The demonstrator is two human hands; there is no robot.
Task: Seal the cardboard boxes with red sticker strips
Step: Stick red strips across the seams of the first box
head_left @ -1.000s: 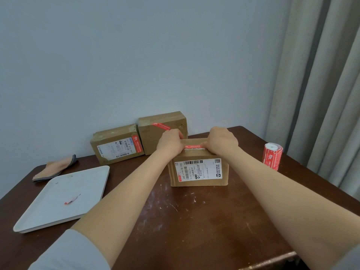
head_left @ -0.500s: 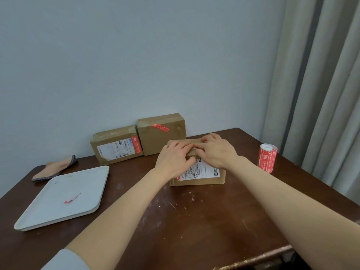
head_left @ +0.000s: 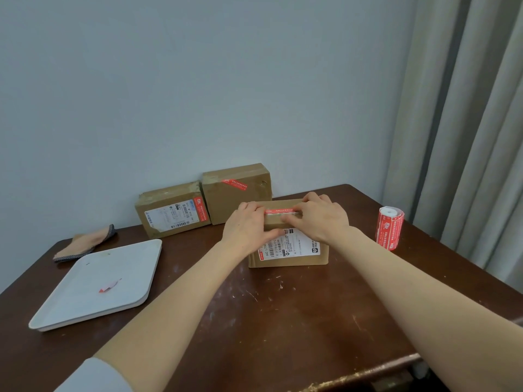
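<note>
A small cardboard box (head_left: 285, 260) with a white shipping label on its front stands in the middle of the dark wooden table (head_left: 283, 321). A red sticker strip (head_left: 278, 212) lies along the box's top front edge. My left hand (head_left: 247, 226) pinches the strip's left end, thumb on the box front. My right hand (head_left: 321, 219) holds the right end, fingers curled over the edge. A roll of red stickers (head_left: 390, 232) stands upright to the right of the box. Two more boxes (head_left: 172, 213) (head_left: 236, 193) lean on the wall, each bearing a red strip.
A white square tray (head_left: 70, 306) with a small red scrap (head_left: 109, 286) sits at the left. A folded cloth (head_left: 85, 243) lies behind it. Grey curtains (head_left: 467, 137) hang at the right. The table's front edge runs near the bottom right.
Half a second ago both hands lay together over the box front. They have since moved up and apart to the top edge, and the red strip shows between them.
</note>
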